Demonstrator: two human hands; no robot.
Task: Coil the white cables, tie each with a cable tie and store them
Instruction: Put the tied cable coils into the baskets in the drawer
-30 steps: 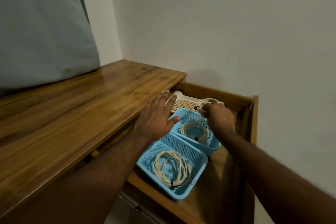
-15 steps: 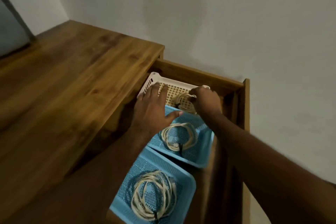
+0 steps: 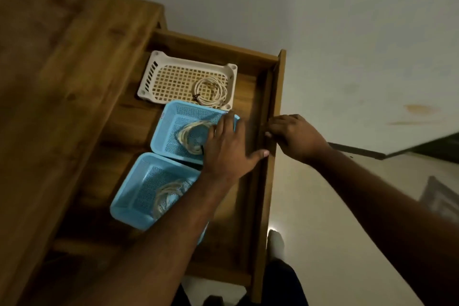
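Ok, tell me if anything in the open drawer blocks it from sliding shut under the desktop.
Nothing visible blocks it. The white basket and both blue baskets sit inside the drawer, each holding a coiled cable. The left hand is over the nearer-to-wall blue basket; the right hand grips the drawer front.

tied white coil (image 3: 210,91) in cream basket (image 3: 149,87) | two coils in blue baskets

We see an open wooden drawer (image 3: 263,181) pulled out from under a wooden desk top (image 3: 62,82). On the drawer's floor three baskets stand in a row: a white one (image 3: 154,74) at the far end, a blue one (image 3: 171,117) just beside it, and a second blue one (image 3: 131,201) nearest us. Each basket holds a coiled white cable.
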